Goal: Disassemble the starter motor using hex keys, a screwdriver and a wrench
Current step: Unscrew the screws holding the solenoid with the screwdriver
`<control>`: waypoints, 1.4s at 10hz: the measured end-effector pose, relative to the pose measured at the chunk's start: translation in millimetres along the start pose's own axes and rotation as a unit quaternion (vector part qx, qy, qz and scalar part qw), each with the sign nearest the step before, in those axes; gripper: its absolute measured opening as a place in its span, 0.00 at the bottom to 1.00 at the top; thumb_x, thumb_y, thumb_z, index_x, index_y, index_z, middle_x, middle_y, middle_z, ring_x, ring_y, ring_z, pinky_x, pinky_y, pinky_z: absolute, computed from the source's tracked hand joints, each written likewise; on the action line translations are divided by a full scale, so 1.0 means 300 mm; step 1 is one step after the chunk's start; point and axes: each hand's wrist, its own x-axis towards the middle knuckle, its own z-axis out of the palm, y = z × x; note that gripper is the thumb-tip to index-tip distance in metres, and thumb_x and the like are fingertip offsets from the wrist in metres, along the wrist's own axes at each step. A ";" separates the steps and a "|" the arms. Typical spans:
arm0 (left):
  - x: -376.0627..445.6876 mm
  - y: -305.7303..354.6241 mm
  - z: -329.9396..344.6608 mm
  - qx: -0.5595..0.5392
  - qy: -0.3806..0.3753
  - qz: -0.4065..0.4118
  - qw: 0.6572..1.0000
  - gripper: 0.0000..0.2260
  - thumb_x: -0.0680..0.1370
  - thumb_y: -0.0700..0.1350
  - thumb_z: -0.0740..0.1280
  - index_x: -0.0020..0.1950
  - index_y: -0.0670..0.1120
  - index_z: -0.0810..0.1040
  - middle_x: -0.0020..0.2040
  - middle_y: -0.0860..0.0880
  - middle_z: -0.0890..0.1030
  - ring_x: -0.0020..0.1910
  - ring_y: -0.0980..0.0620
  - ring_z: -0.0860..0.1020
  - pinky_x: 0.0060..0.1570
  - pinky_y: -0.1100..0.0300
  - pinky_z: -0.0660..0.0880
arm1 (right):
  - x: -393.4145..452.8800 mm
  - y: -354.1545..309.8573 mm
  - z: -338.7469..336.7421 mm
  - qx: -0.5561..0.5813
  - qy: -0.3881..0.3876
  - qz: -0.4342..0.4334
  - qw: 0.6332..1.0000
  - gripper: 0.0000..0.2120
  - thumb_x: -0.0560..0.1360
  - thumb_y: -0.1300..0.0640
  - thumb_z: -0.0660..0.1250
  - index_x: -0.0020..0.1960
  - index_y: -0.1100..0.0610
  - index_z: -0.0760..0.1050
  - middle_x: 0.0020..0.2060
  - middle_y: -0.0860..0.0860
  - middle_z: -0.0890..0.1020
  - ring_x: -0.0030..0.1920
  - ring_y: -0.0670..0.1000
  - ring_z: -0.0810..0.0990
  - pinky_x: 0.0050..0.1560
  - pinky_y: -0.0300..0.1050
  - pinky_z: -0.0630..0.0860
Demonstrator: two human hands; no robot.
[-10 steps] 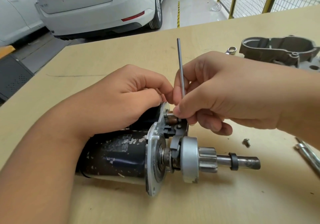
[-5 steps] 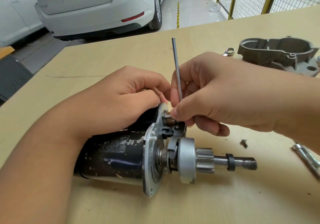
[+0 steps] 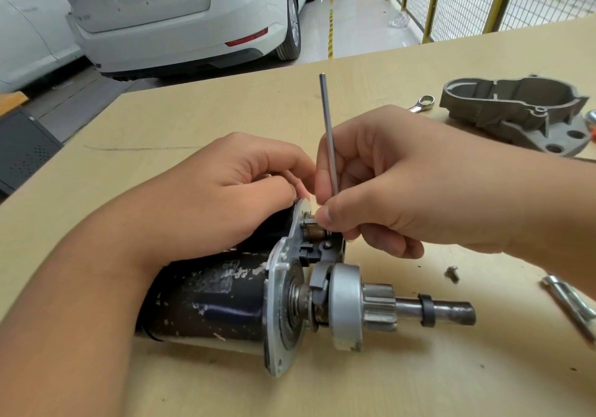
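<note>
1. The right hand [image 3: 396, 190] pinches a hex key [image 3: 329, 132] between thumb and curled fingers; the long arm stands nearly upright, and the short end is hidden at the fingertips near the motor's flange [image 3: 283, 287].
2. The left hand [image 3: 222, 190] is curled over the far, upper part of the motor [image 3: 206, 300], probably the solenoid, and steadies it; its fingertips are hidden.
3. The motor lies on its side in the middle of the desk [image 3: 193, 119], shaft [image 3: 451, 313] and pinion [image 3: 380, 307] pointing right.
4. Far right lie the removed housing [image 3: 516, 107] and a wrench [image 3: 422, 103]; a loose screw [image 3: 453, 272] lies right of the motor, metal tools [image 3: 571, 307] beyond it.
5. Risks, as I judge them:
   - A key not fully seated could slip and round the socket.
   - The round body could roll if the left hand eases.
   - A freed screw could drop and roll off.
</note>
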 end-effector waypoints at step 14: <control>-0.034 0.052 0.011 0.024 0.018 0.032 0.999 0.18 0.68 0.33 0.62 0.36 0.52 0.87 0.57 0.51 0.85 0.56 0.47 0.84 0.48 0.46 0.79 | -0.082 0.048 -0.064 -0.027 0.027 0.055 0.998 0.06 0.76 0.55 0.71 0.42 0.50 0.85 0.19 0.49 0.64 0.20 0.51 0.60 0.26 0.38 0.60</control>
